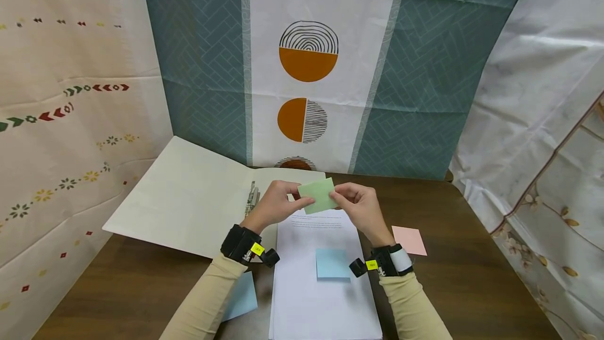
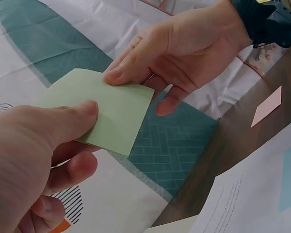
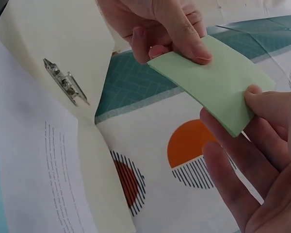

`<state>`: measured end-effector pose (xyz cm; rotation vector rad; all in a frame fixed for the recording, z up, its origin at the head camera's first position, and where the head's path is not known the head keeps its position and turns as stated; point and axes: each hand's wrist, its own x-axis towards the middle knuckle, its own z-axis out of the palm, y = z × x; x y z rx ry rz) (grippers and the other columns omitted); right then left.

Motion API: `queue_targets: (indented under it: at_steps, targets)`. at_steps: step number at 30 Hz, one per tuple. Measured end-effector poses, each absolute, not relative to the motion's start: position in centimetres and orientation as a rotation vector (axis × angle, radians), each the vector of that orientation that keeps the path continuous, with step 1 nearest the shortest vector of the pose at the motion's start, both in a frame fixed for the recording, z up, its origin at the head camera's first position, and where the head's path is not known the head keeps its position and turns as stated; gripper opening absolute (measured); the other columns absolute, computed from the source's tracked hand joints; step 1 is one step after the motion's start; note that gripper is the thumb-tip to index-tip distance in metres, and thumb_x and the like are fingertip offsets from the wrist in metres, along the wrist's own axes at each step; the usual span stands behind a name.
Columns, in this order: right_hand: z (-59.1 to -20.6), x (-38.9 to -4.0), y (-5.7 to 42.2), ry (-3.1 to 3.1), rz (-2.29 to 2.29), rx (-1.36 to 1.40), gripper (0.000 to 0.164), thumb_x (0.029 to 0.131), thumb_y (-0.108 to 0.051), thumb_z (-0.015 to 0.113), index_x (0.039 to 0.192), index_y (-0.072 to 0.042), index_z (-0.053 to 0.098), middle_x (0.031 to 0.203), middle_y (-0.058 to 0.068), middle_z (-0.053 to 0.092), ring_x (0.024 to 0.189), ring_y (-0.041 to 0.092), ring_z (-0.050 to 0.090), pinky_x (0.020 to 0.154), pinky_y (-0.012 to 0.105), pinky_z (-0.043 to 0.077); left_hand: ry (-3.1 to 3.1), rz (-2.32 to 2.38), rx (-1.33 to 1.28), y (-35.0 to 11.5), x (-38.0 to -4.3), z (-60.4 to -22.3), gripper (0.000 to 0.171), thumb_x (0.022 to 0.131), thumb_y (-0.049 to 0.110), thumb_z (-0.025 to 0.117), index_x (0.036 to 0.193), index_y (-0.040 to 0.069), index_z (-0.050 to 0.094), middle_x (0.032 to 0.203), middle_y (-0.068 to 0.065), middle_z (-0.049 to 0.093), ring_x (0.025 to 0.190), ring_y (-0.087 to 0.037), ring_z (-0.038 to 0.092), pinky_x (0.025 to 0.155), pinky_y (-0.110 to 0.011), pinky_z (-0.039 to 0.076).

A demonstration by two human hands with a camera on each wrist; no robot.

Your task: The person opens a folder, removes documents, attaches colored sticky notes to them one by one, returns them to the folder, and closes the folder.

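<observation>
A thin green sticky note pad (image 1: 317, 194) is held up above the top of a stack of printed paper (image 1: 306, 298). My left hand (image 1: 276, 204) pinches its left side, thumb on the near face. At the opposite side my right hand (image 1: 360, 206) pinches the pad's corner between thumb and fingers. In the right wrist view the green pad (image 3: 213, 82) shows a slightly layered edge. A blue sticky note (image 1: 332, 264) lies on the top sheet, below the hands. Some fingertips are hidden behind the pad.
An open cream folder (image 1: 189, 193) with a metal clip (image 1: 252, 198) lies to the left, partly under the paper. A pink sticky note (image 1: 409, 240) is on the table (image 1: 453, 277) at right. Another blue sheet (image 1: 241, 298) lies near the left forearm. Patterned cloth hangs behind.
</observation>
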<state>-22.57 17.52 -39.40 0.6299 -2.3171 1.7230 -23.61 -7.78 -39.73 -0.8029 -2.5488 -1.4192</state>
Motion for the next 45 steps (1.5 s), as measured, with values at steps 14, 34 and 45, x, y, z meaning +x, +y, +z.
queue_targets:
  at_steps: [14,34,45]
  targets:
    - [-39.4,-22.6,17.5,-2.381,1.711,0.650,0.019,0.104,-0.001,0.077,0.119,0.010,0.080,0.114,0.032,0.083,0.082,0.003,0.076,0.078,0.020,0.064,-2.544,-1.372,-0.826,-8.0,-23.7,-39.7,0.018,0.101,0.019,0.085,0.106,0.002,0.085,0.088,-0.011,0.081,0.082,-0.012,0.063,0.071,-0.023,0.049]
    - [-39.4,-22.9,18.4,-2.386,1.702,0.686,0.032,0.107,-0.005,0.074,0.137,0.005,0.075,0.131,0.030,0.080,0.110,0.021,0.085,0.091,0.030,0.069,-2.791,-1.124,-0.924,-8.7,-23.7,-39.5,0.020,0.102,0.021,0.084,0.104,0.001,0.084,0.083,-0.007,0.078,0.076,-0.009,0.056,0.068,-0.021,0.046]
    - [-39.8,-22.4,17.2,-2.557,1.268,0.913,0.010,0.101,-0.005,0.082,0.109,-0.001,0.086,0.104,0.014,0.087,0.091,0.020,0.081,0.084,0.022,0.064,-2.851,-0.918,-1.142,-7.8,-23.3,-39.6,0.018,0.103,0.022,0.083,0.092,0.008,0.080,0.070,0.003,0.063,0.068,-0.004,0.050,0.062,-0.019,0.038]
